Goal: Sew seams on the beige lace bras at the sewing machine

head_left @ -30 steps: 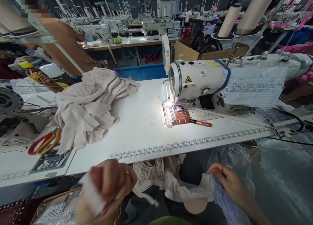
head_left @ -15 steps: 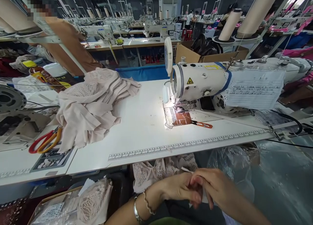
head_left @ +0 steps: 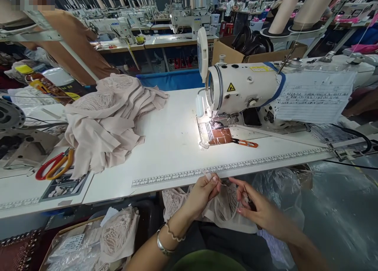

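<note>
A beige lace garment point(head_left: 226, 208) hangs below the table's front edge, over my lap, with a curved narrow edge or strap in front. At the table edge, my left hand point(head_left: 205, 192) is closed in a pinch on a small pale piece of fabric that appears joined to the garment. Beside it, my right hand point(head_left: 251, 204) has its index finger stretched out and its thumb apart, close to the garment. A dark spot shows within the right palm, but I cannot make out what it is. The sewing machine point(head_left: 242, 86) stands behind my hands, its needle area lit.
Orange snips point(head_left: 246, 143) lie by the needle plate. A heap of beige garment pieces point(head_left: 106, 125) lies at left, beside red-and-orange-handled scissors point(head_left: 56, 164). Below is a box of bagged lace pieces point(head_left: 79, 243). Another person point(head_left: 71, 43) stands at the back left.
My hands were together lower down and have moved apart and upward to the table edge. More of the lace garment shows between them. The view has tilted slightly down.
</note>
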`<state>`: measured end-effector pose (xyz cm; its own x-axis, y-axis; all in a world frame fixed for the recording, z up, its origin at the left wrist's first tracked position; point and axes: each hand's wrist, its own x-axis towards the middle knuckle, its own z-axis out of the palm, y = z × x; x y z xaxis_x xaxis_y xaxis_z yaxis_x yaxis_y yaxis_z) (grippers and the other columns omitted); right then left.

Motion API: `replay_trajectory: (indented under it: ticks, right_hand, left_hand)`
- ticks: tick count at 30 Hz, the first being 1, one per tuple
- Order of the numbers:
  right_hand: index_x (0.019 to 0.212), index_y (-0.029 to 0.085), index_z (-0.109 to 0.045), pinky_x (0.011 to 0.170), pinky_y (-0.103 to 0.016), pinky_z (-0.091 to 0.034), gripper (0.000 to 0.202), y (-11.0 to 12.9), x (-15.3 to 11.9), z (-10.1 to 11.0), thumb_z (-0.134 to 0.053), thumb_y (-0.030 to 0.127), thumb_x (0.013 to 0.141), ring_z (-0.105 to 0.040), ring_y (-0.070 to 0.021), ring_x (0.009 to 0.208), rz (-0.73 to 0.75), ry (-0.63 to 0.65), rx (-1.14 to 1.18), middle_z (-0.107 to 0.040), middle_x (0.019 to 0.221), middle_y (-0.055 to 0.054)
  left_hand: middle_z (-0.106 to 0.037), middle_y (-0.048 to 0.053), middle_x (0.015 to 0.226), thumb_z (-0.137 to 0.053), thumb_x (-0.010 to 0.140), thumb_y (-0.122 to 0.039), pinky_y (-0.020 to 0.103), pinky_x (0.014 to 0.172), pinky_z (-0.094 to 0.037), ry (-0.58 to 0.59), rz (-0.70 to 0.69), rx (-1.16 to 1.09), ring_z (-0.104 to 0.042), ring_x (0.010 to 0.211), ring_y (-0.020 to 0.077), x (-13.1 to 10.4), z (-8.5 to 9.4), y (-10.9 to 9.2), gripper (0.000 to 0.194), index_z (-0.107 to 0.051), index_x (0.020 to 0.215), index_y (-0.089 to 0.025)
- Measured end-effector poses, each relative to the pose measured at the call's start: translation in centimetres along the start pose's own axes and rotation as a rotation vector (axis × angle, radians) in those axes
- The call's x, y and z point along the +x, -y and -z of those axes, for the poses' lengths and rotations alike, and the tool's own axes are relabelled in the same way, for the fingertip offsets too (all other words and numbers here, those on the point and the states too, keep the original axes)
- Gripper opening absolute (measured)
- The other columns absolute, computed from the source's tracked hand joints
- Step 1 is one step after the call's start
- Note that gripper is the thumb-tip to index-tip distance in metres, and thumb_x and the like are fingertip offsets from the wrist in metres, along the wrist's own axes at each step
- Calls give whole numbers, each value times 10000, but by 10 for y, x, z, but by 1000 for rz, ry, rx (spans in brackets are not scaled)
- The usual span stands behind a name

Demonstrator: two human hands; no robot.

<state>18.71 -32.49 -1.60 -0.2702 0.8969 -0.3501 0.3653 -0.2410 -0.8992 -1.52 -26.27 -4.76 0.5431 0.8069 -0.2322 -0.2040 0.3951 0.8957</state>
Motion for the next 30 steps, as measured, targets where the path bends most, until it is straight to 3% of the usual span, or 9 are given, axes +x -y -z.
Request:
replay_trajectory:
  ticks: [2, 5, 8, 10, 13, 18, 23, 26, 30]
  right_hand:
    - [1606, 345, -227, 575, -249, -496, 774, -5, 1, -2, -601, 453, 937, -472, -127, 681, -21, 53, 96, -526, 1049, -42]
    - [1624, 396, -2, 541, -233, -488, 937, -12, 2, -7, -624, 426, 923, -460, -111, 662, -83, 102, 191, -523, 1120, -53]
    - [1615, 400, 79, 572, -257, -503, 1014, -14, 3, -10, -644, 386, 905, -429, -104, 627, -100, 123, 199, -520, 1036, -17]
    - [1622, 380, 73, 576, -262, -494, 1008, -12, 3, -10, -636, 385, 905, -433, -116, 628, -99, 143, 171, -514, 968, -2]
    - [1637, 362, -13, 627, -280, -490, 944, -7, -1, -5, -618, 407, 914, -453, -135, 667, -71, 193, 76, -531, 978, -17]
    - [1546, 355, -411, 740, -315, -498, 631, -8, -7, 7, -565, 505, 952, -481, -159, 761, -77, 209, -90, -524, 1051, -43]
    - [1380, 301, -600, 773, -325, -508, 525, -18, -1, 5, -529, 598, 953, -537, -187, 810, -22, 135, -137, -529, 973, -40]
    - [1311, 281, -649, 755, -325, -521, 522, -21, 3, 0, -533, 627, 938, -543, -185, 773, 29, 134, -159, -544, 959, -46]
    - [1298, 299, -660, 775, -320, -545, 542, -23, 4, 0, -533, 668, 922, -592, -205, 817, 1, 139, -169, -578, 963, -57]
  left_hand:
    - [-346, -89, 511, -571, 896, -661, 246, 517, -206, -29, -49, 126, -272, 483, 77, 0, -6, 1, 505, -533, 762, -175]
    - [-459, -64, 616, -723, 834, -451, 231, 551, -300, -41, -110, 326, -401, 570, 99, 0, -20, 13, 307, -608, 874, -169]
    - [-597, -12, 738, -782, 743, -219, 239, 618, -398, -19, -164, 413, -532, 676, 129, 1, -31, 28, 156, -685, 850, -160]
    - [-645, 17, 774, -728, 772, -171, 256, 673, -456, 0, -184, 406, -601, 717, 153, 0, -33, 30, 48, -685, 757, -156]
    - [-652, 24, 736, -641, 843, -181, 267, 671, -485, -97, -222, 438, -630, 700, 169, -5, -22, 14, 133, -662, 713, -165]
    - [-633, 26, 775, -586, 896, -172, 271, 706, -478, -356, -445, 776, -598, 742, 168, -14, 27, -22, 150, -650, 760, -183]
    - [-640, 46, 881, -563, 838, -21, 292, 756, -488, -288, -447, 1083, -591, 829, 192, -5, 56, -18, 210, -673, 912, -185]
    - [-656, 55, 966, -518, 789, 59, 317, 809, -481, -229, -414, 1217, -588, 898, 210, 2, 54, -17, 354, -648, 1011, -184]
    - [-623, 58, 898, -436, 837, 58, 330, 811, -472, -139, -388, 1410, -556, 864, 216, -9, 42, -22, 277, -586, 889, -170]
